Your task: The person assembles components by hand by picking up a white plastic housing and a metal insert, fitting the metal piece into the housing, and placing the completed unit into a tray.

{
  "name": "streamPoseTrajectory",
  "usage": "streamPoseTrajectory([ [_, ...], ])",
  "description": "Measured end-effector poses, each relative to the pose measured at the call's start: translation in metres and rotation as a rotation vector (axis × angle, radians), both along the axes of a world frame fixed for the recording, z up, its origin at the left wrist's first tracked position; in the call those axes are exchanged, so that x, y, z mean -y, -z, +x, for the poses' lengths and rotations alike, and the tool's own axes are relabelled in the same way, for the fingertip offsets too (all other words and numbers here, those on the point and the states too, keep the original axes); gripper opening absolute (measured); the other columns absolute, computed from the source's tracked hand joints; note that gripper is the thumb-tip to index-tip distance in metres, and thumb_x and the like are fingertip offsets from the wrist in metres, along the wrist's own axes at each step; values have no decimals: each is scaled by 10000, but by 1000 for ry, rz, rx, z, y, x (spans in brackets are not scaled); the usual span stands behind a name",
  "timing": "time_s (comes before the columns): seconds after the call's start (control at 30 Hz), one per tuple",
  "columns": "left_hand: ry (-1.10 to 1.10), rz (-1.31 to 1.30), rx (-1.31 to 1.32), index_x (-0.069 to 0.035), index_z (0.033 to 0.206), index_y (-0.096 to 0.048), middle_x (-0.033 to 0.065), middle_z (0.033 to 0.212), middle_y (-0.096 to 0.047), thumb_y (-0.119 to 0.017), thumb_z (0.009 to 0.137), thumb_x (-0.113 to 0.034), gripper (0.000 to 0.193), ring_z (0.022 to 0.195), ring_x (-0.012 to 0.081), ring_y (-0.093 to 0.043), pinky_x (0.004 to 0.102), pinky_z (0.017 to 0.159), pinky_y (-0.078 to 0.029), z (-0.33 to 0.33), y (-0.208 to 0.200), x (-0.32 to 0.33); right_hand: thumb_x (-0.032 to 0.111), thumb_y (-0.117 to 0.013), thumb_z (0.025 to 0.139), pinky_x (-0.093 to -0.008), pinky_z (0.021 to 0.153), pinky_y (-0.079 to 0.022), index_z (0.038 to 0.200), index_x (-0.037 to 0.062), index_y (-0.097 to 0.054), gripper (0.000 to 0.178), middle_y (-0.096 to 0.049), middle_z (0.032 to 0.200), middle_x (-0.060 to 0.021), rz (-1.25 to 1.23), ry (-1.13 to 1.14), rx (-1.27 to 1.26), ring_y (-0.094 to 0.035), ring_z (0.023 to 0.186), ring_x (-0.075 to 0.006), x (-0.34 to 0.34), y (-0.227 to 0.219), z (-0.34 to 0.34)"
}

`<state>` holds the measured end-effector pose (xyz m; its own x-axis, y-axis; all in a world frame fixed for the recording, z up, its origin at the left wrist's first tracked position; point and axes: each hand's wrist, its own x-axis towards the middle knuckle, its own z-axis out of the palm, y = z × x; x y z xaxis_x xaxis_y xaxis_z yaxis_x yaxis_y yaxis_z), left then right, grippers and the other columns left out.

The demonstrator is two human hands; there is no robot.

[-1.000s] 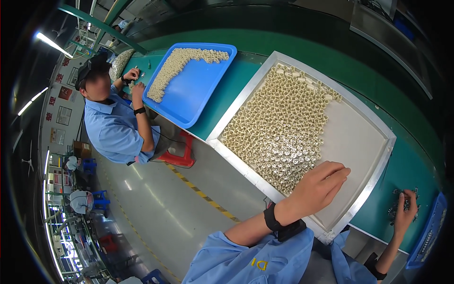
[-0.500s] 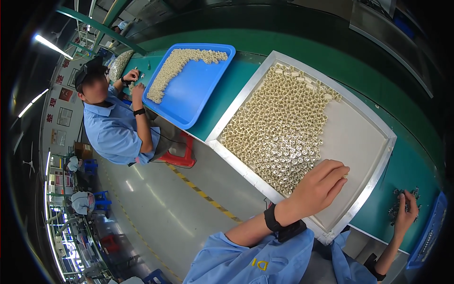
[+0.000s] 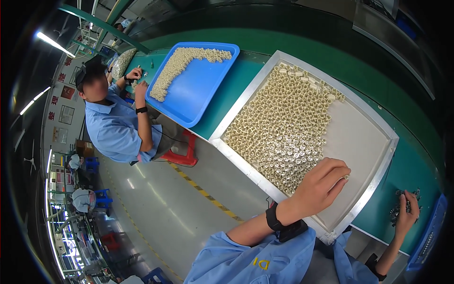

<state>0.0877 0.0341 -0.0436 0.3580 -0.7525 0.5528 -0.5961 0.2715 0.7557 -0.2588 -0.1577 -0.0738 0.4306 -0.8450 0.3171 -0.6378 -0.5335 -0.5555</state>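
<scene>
My left hand (image 3: 322,185) is over the near right part of a metal-framed tray (image 3: 352,215), thumb and fingers pinched together. Between its fingertips shows a small cream cylindrical part (image 3: 347,177), partly hidden. Left of that hand, many similar cream parts (image 3: 283,113) fill much of the tray; those nearest have shiny metal inside. At the far right, my right hand (image 3: 408,214) is at a pile of small dark metallic pieces (image 3: 395,210) on the green table. Its thumb and fingers are curled close together; what they hold is too small to make out.
Farther left stands a blue tray (image 3: 191,90) with cream parts along two sides. A co-worker in a blue shirt (image 3: 118,125) works beside it, near a bag of parts (image 3: 124,64). A red stool (image 3: 187,151) stands below. Another blue tray (image 3: 428,236) is at the right edge.
The whole view has shifted slightly, with trays and table a little farther right. Both hands keep nearly the same pose and place.
</scene>
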Motion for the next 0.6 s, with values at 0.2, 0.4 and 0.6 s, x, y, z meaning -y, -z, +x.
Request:
streamPoseTrajectory([
  [0.2, -16, -16, -52, -4, 1063, -645, 128, 1041, -654, -715, 825, 44, 253, 868, 286, -652, 352, 737, -533, 2, -1, -1, 51, -700, 918, -342, 1008, -449, 1057, -40, -708, 167, -713, 1034, -116, 109, 40, 18, -644, 1007, -207, 1, 0, -2],
  [0.4, -33, -23, -74, -10, 1063, -641, 124, 1020, -661, -717, 819, 48, 262, 863, 284, -650, 347, 733, -529, 1, -2, 1, 28, -694, 912, -328, 968, -454, 1037, -41, -697, 142, -692, 1022, -106, 66, 18, 24, -628, 973, -195, 1, 2, 1],
  [0.6, 16, -18, -44, -14, 1049, -647, 123, 995, -663, -741, 798, 46, 274, 861, 289, -647, 359, 726, -522, 0, -2, 1, 96, -607, 979, -371, 1057, -412, 1173, -25, -650, 232, -642, 1220, -123, 269, 12, 423, -604, 1106, -235, 23, 2, -75],
])
